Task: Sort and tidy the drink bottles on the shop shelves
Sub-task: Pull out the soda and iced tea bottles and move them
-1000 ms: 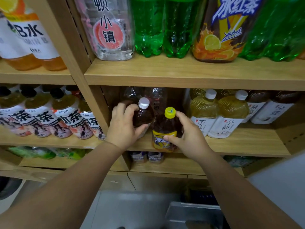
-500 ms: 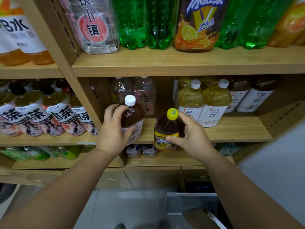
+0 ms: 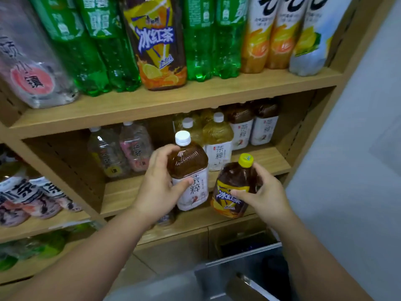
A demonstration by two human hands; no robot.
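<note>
Now left hand (image 3: 159, 187) gripping white-capped tea bottle (image 3: 189, 170), right hand (image 3: 263, 197) gripping yellow-capped tea bottle (image 3: 233, 187).

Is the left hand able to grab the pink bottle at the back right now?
Probably not yet. The left hand grips the white-capped bottle, so it is full. Nothing stands between it and the pink bottle, so once freed it likely reaches.

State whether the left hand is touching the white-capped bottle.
Touching. The head view shows the left hand wrapped round the white-capped bottle, thumb across its label.
</note>
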